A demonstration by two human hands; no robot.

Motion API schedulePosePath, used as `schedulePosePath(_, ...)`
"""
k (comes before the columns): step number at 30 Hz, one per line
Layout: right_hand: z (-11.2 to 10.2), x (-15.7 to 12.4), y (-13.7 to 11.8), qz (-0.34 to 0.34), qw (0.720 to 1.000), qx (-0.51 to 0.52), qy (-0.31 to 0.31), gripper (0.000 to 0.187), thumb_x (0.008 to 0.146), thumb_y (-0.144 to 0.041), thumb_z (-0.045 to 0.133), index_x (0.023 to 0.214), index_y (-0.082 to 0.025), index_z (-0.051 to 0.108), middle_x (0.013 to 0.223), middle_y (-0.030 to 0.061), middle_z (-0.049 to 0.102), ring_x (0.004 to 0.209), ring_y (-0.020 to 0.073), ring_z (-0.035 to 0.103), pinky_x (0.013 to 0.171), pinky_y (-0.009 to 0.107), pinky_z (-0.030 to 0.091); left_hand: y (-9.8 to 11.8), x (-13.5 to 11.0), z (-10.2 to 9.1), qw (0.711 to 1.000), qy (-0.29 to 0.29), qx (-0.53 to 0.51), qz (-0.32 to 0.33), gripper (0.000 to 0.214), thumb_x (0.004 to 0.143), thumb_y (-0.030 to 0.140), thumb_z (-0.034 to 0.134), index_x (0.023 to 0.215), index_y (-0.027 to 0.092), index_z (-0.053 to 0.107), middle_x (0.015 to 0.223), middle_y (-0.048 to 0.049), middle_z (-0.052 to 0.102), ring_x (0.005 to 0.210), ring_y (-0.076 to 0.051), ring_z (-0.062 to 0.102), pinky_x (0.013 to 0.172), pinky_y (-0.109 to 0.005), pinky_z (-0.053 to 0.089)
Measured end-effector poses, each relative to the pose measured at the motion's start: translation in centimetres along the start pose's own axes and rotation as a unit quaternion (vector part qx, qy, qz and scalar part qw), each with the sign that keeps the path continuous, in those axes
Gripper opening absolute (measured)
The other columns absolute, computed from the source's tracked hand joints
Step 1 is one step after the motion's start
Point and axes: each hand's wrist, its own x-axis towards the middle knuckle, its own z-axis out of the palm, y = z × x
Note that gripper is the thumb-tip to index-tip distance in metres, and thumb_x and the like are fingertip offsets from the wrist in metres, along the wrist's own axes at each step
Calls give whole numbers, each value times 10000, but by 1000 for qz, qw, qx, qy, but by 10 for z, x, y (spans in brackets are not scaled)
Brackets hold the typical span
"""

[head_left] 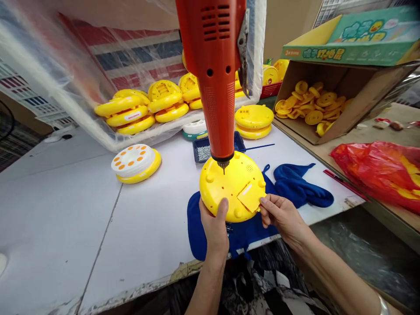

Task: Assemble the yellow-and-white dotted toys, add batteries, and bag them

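Yel disc [234,183] btwn L hand [215,223], clamping near rim, & R hand [280,214], pinching yel cover [253,197] at disc's R

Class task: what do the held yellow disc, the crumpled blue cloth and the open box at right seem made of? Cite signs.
Yellow disc: probably moulded plastic, glossy; smooth, evenly coloured, with raised knobs and small holes.
Blue cloth: soft, matte fabric, fibre uncertain; loose folds.
Box: likely cardboard; plain matte brown walls, green printed top.
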Motion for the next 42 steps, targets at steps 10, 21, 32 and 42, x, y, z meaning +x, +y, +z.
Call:
schedulePosePath(10, 3, -4, -14, 73, 997, 2, -20, 493, 563, -532, 908, 590, -148, 601, 512, -20, 596, 401, 72, 541, 445, 199, 522, -3, -5, -7, 998, 19, 48, 47, 641, 810, 407, 760, 1358, 223, 484, 1389, -103, 579, 1214, -259, 602, 961, -305, 537)
schedulePosePath(21, 8, -6, -14, 78, 997, -13, -21, 513, 550, -545, 908, 607, -152, 582, 520, -24, 599, 415, 82, 574, 469, 203, 547, -3, -5, -9, 997, 19, -4, 69, 724, 786, 378, 795, 1415, 236, 468, 1368, -109, 588, 1183, -266, 618, 920, -334, 563)
schedulePosePath(32, 19, -8, 1, -62, 992, -99, 42, 510, 695, -587, 764, 887, -217, 472, 482, -77, 592, 407, 122, 590, 459, 212, 493, -4, -11, -8, 992, 44, 39, 110, 753, 742, 390, 819, 1386, 240, 459, 1373, -105, 559, 1206, -272, 590, 944, -349, 549)
schedulePosePath(42, 25, -13, 2, -151, 956, -247, 44, 443, 884, -337, 613, 1266, -237, 413, 484, -105, 581, 424, 149, 587, 501, 248, 464, -5, -17, -9, 994, 49, 9, 93, 729, 747, 392, 821, 1365, 243, 464, 1337, -93, 581, 1155, -251, 613, 896, -320, 560)
